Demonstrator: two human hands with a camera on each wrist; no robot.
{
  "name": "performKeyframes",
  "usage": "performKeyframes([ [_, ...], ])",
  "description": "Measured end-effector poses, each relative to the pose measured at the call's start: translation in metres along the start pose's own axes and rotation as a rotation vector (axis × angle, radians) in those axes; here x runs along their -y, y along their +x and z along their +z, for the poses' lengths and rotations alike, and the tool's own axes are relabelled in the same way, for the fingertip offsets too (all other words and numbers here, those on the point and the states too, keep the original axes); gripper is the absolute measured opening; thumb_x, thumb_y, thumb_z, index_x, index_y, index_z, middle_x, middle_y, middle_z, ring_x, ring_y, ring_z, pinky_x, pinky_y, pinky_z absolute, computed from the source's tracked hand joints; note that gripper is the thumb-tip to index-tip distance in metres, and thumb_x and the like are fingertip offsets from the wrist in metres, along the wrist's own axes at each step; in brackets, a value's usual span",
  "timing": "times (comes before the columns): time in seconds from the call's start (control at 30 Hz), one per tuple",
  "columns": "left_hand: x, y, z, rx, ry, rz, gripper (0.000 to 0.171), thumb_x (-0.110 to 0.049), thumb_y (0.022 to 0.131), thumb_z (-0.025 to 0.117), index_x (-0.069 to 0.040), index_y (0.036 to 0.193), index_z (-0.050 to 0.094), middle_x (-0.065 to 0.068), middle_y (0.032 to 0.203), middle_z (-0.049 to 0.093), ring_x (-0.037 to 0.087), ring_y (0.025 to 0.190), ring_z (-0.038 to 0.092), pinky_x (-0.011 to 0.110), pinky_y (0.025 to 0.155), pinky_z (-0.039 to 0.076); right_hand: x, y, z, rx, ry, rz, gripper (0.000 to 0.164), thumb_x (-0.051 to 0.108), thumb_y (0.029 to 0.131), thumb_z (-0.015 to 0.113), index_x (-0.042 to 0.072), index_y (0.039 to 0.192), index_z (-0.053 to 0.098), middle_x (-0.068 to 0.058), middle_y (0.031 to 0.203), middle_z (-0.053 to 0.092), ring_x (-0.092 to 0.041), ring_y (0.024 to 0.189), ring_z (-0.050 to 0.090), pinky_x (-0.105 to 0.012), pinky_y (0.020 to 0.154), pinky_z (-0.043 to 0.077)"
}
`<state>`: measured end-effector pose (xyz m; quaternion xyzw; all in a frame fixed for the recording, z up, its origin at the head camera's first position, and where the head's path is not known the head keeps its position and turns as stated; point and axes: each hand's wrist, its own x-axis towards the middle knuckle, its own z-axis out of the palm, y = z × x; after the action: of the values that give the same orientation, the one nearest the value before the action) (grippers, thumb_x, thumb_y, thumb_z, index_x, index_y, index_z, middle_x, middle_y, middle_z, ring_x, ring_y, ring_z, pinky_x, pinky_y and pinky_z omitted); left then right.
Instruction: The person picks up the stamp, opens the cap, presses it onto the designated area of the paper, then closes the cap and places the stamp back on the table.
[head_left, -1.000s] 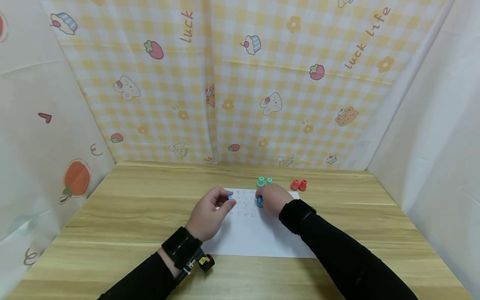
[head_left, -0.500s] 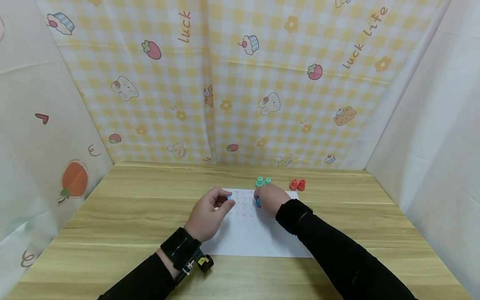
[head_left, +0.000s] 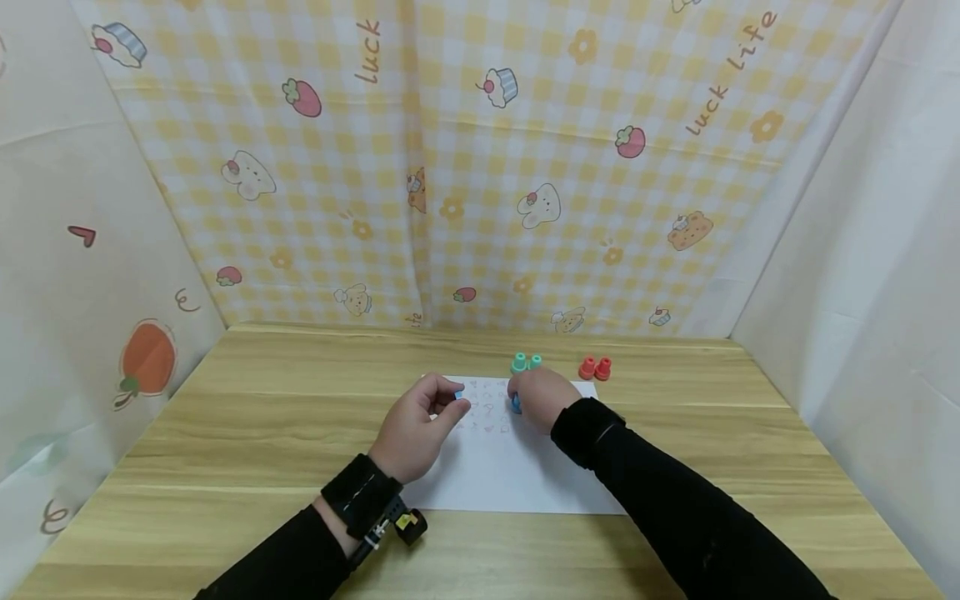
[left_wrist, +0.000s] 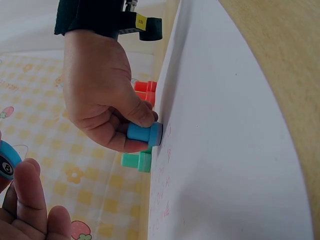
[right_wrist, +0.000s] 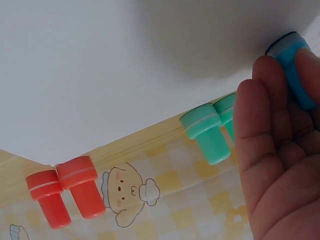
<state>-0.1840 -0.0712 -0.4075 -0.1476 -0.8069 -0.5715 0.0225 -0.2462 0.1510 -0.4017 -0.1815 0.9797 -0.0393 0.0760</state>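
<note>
I record the right hand (head_left: 546,402), fingers pinching a blue stamp (left_wrist: 141,133), base down at the paper (head_left: 517,479); the left hand (head_left: 415,431), fingers gripping a round blue piece (left_wrist: 7,161) near the left edge. Green stamps (head_left: 520,365) and red stamps (head_left: 588,369) stand past the far edge; counter (head_left: 262,433) extends widely either side.

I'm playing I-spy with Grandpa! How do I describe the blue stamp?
On the wooden table lies a white sheet. Over its far part, the right hand pinches the blue stamp. Green stamps and red stamps stand beyond the sheet, and the left hand holds a blue piece marked 8, but only this stamp is blue.
</note>
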Motion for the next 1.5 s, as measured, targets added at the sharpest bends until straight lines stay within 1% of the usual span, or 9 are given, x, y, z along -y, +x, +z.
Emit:
performKeyframes([
  [0.23, -0.001, 0.001, -0.001, -0.001, 0.008, -0.002, 0.016, -0.013, 0.103, 0.069, -0.011, 0.118, 0.067, 0.003, 0.103, 0.068, 0.018, 0.089, 0.060, 0.023, 0.073, 0.051, 0.001, 0.000, -0.002, -0.010, 0.017, -0.002, 0.022, 0.003, 0.097, 0.073, 0.010, 0.117, 0.078, -0.006, 0.102, 0.076, -0.017, 0.087, 0.063, -0.042, 0.099, 0.059],
  [0.67, -0.001, 0.001, -0.003, -0.007, 0.009, -0.002, 0.015, -0.013, 0.102, 0.069, -0.012, 0.117, 0.068, 0.003, 0.101, 0.067, 0.018, 0.087, 0.059, 0.023, 0.071, 0.049, 0.003, -0.001, -0.004, -0.014, 0.005, -0.002, 0.022, 0.005, 0.097, 0.075, 0.011, 0.118, 0.078, -0.007, 0.105, 0.077, -0.018, 0.088, 0.065, -0.042, 0.100, 0.059],
  [0.87, 0.000, 0.000, -0.003, -0.011, 0.013, -0.004, 0.015, -0.014, 0.103, 0.069, -0.012, 0.118, 0.068, 0.002, 0.101, 0.068, 0.018, 0.088, 0.060, 0.023, 0.073, 0.050, 0.002, 0.000, -0.001, -0.021, 0.005, -0.015, 0.017, 0.005, 0.098, 0.072, 0.011, 0.112, 0.080, -0.003, 0.095, 0.074, -0.017, 0.081, 0.061, -0.040, 0.093, 0.060],
  [0.97, 0.000, 0.000, -0.003, -0.014, 0.009, -0.006, 0.015, -0.014, 0.103, 0.069, -0.012, 0.118, 0.068, 0.002, 0.101, 0.067, 0.018, 0.088, 0.060, 0.023, 0.073, 0.050, -0.002, -0.001, -0.003, -0.012, 0.034, -0.022, 0.017, 0.006, 0.099, 0.071, 0.011, 0.113, 0.079, -0.004, 0.100, 0.075, -0.019, 0.088, 0.065, -0.042, 0.095, 0.060],
  [1.03, 0.000, -0.001, -0.003, -0.015, 0.007, -0.008, 0.015, -0.014, 0.102, 0.070, -0.012, 0.118, 0.068, 0.002, 0.101, 0.067, 0.018, 0.088, 0.060, 0.023, 0.073, 0.050, -0.006, -0.004, -0.006, -0.024, 0.097, -0.002, 0.017, 0.009, 0.100, 0.071, 0.011, 0.115, 0.078, -0.007, 0.109, 0.077, -0.022, 0.098, 0.069, -0.044, 0.099, 0.058],
  [1.13, -0.001, 0.000, -0.003, -0.014, 0.008, -0.005, 0.016, -0.014, 0.102, 0.070, -0.012, 0.118, 0.068, 0.002, 0.100, 0.067, 0.018, 0.089, 0.060, 0.023, 0.073, 0.050, -0.016, -0.011, -0.018, -0.102, 0.243, 0.048, 0.019, 0.013, 0.102, 0.070, 0.010, 0.119, 0.076, -0.010, 0.119, 0.076, -0.025, 0.107, 0.070, -0.045, 0.097, 0.058],
  [1.2, -0.002, 0.000, -0.002, -0.013, 0.008, -0.002, 0.016, -0.014, 0.102, 0.070, -0.012, 0.118, 0.068, 0.002, 0.100, 0.068, 0.017, 0.089, 0.061, 0.024, 0.074, 0.050, -0.022, -0.018, -0.025, -0.173, 0.354, 0.074, 0.020, 0.016, 0.103, 0.068, 0.009, 0.120, 0.075, -0.010, 0.118, 0.076, -0.025, 0.103, 0.070, -0.042, 0.090, 0.059],
  [1.3, -0.002, 0.000, -0.002, -0.013, 0.007, -0.002, 0.016, -0.013, 0.101, 0.071, -0.012, 0.117, 0.069, 0.002, 0.101, 0.068, 0.017, 0.090, 0.062, 0.024, 0.075, 0.052, -0.029, -0.027, -0.033, -0.257, 0.465, 0.089, 0.022, 0.020, 0.104, 0.066, 0.008, 0.122, 0.073, -0.009, 0.110, 0.075, -0.022, 0.092, 0.067, -0.035, 0.078, 0.055],
  [1.5, -0.001, -0.001, 0.000, 0.000, -0.023, -0.018, 0.018, -0.011, 0.098, 0.075, -0.013, 0.116, 0.070, 0.002, 0.105, 0.071, 0.015, 0.093, 0.066, 0.024, 0.081, 0.056, -0.031, -0.041, -0.032, -0.330, 0.649, 0.109, 0.021, 0.021, 0.105, 0.065, 0.005, 0.117, 0.073, -0.006, 0.090, 0.070, -0.018, 0.076, 0.057, -0.028, 0.066, 0.046],
])
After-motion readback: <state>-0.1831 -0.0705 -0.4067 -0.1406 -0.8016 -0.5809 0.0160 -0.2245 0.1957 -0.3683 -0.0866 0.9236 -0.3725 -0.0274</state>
